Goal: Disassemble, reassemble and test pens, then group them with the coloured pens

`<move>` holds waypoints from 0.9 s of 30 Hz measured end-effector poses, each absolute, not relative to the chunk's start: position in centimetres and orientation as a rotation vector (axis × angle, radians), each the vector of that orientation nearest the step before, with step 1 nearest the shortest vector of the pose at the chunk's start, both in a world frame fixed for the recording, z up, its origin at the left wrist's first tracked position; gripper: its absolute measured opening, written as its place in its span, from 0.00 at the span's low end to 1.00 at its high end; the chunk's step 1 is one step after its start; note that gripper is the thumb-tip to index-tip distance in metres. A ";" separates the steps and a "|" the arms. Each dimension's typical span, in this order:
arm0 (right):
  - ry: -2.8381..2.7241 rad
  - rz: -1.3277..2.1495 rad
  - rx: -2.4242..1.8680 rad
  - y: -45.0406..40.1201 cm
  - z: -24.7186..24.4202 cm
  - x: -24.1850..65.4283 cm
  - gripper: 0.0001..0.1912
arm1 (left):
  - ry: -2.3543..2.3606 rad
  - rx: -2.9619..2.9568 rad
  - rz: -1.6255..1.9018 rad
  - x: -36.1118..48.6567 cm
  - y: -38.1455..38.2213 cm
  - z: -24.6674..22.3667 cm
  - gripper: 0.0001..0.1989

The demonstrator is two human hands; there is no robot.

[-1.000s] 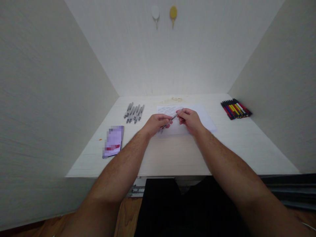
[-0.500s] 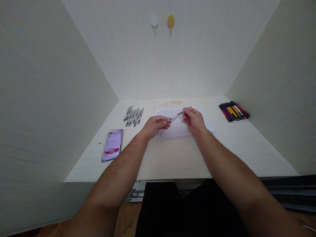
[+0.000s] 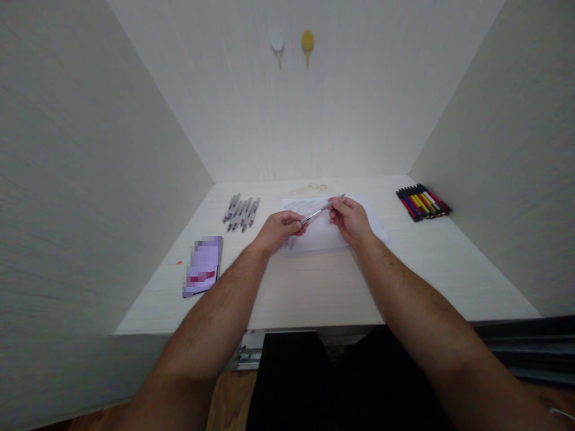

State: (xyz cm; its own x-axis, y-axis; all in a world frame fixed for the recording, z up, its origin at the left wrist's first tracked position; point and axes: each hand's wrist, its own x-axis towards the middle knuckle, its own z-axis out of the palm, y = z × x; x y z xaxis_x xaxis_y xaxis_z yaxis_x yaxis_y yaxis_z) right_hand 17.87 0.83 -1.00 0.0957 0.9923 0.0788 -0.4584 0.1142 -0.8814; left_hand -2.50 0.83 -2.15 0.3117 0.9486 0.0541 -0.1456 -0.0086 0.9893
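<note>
Between my two hands a slim pen (image 3: 317,212), clear and grey, is held at a slant, its right end higher in the picture. The fingertips of my left hand (image 3: 284,230) pinch its lower left end. My right hand (image 3: 348,218) is closed on the pen near its upper right end. Beneath both hands lies white paper (image 3: 323,238) with handwriting on its upper left part. Several similar clear-and-grey pens (image 3: 241,212) lie in a loose group to the left of my left hand.
A phone (image 3: 204,266) with a purple screen lies at the left, beside my left forearm. Several coloured pens with black ends (image 3: 423,202) lie in a row near the right wall. White panels enclose the table (image 3: 309,293); two hooks (image 3: 308,41) hang on the back one.
Both hands keep their hold on the pen, which looks slightly turned, with a brighter sheen along its middle. The whole view has shifted a little.
</note>
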 end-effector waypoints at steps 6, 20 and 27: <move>-0.841 1.261 -0.812 0.8 -1.0 17.9 0.15 | 0.850 1.271 1.033 -2.6 0.9 -2.2 0.19; -0.895 1.292 -0.850 0.8 -1.2 17.7 0.15 | 0.880 1.348 1.000 -2.4 0.7 -1.9 0.16; -0.876 1.301 -0.898 0.6 -0.9 17.9 0.13 | 1.166 1.677 1.054 -3.6 1.3 -1.2 0.10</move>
